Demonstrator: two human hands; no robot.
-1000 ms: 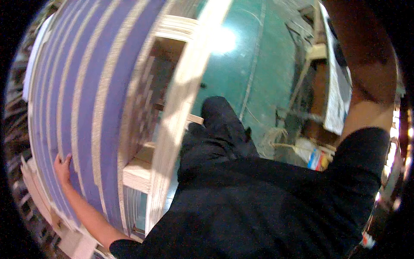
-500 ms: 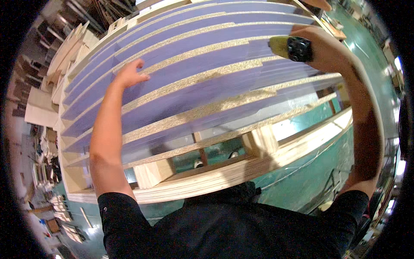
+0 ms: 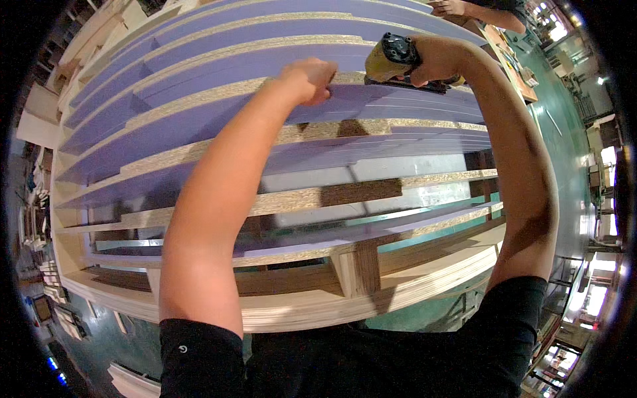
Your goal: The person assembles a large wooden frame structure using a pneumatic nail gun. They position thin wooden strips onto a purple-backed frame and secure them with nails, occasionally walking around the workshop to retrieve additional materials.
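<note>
A large wooden frame [image 3: 292,317] lies before me, crossed by long purple-faced panels [image 3: 219,132] standing on edge with raw chipboard edges upward. My left hand [image 3: 308,81] is closed, its fingers curled over one chipboard strip [image 3: 269,132] row's neighbour near the middle; whatever lies inside the fingers is hidden. Just right of it, my right hand [image 3: 434,58] grips a yellow and black nail gun [image 3: 385,63]. The gun's body is low over the panel edges, and its dark lower part lies along them. Whether its nose touches the chipboard cannot be seen.
At the far right another person's hand [image 3: 451,8] is by the frame's corner. A wooden bench [image 3: 514,63] with small items stands beside it. Green floor [image 3: 561,132] shows to the right. Pale wooden boards [image 3: 40,119] lean at the left.
My left hand has moved right and closed, from open fingers over the panels. The nail gun in my right hand has moved left, nearer to it. Another person's arm shows more fully.
</note>
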